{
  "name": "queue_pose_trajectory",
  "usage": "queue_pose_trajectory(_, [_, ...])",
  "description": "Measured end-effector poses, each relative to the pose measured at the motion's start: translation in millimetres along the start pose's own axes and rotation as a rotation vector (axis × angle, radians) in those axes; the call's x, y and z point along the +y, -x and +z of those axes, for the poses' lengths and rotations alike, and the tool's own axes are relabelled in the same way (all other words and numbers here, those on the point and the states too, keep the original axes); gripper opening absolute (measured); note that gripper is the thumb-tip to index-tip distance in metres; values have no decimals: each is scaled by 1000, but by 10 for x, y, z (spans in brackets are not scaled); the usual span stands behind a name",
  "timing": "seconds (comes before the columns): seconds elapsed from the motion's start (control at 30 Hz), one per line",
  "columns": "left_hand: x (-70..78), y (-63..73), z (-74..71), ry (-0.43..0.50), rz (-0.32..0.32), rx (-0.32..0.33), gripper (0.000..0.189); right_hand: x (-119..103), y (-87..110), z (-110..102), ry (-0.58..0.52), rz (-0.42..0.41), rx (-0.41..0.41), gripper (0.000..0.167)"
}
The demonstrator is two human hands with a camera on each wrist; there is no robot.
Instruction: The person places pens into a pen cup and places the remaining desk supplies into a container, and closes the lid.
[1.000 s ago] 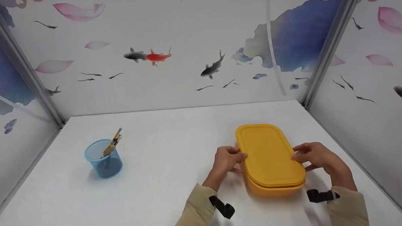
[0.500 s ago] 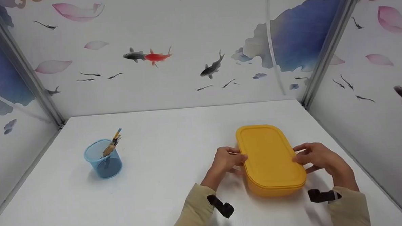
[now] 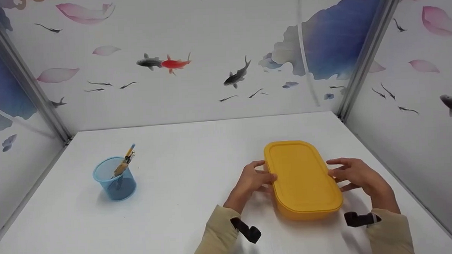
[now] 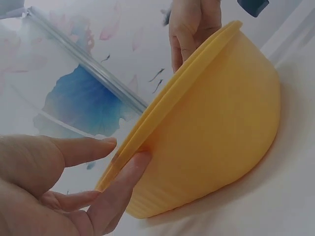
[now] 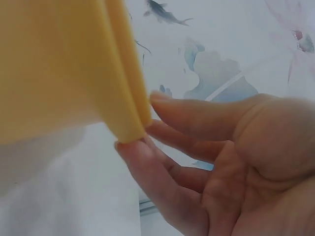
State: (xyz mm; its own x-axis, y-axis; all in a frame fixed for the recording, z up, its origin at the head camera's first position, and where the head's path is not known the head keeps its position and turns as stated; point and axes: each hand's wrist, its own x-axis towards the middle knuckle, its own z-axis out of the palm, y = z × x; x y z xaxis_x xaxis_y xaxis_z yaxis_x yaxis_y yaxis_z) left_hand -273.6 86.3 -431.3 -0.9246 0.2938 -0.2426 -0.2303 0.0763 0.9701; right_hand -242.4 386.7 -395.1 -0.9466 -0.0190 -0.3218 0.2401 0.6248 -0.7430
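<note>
A yellow food container (image 3: 306,214) with a matching yellow lid (image 3: 302,177) on top stands on the right half of the table. My left hand (image 3: 253,179) pinches its left edge, thumb at the lid's side and a finger beneath the rim, as the left wrist view shows. At the opposite long side my right hand (image 3: 356,176) pinches the edge, its thumb against the lid (image 5: 129,64) and a fingertip under the container's rim. In the right wrist view a narrow gap runs between lid and rim. The container's far side is hidden in the head view.
To the left on the white table (image 3: 169,228) stands a blue mesh pen cup (image 3: 120,187), with a brush (image 3: 121,168) and other slim tools leaning in it. Walls printed with fish and petals enclose the back and sides.
In the head view the lid's near end has come down flush with the container. Some fingers of my right hand have straightened a little. The pen cup stays put.
</note>
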Motion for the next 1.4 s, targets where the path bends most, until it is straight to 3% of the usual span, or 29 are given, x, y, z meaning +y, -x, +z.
queue_pose_trajectory(0.37, [-69,-37,-22,39,15,-34,73,59,-55,32,-10,-73,-40,70])
queue_pose_trajectory(1.0, [-75,-62,-53,32,8,-50,72,154,-191,27,-138,-31,-71,72])
queue_pose_trajectory(1.4, [-23,-54,-69,13,35,-73,74,111,-145,-2,-88,-53,-58,71])
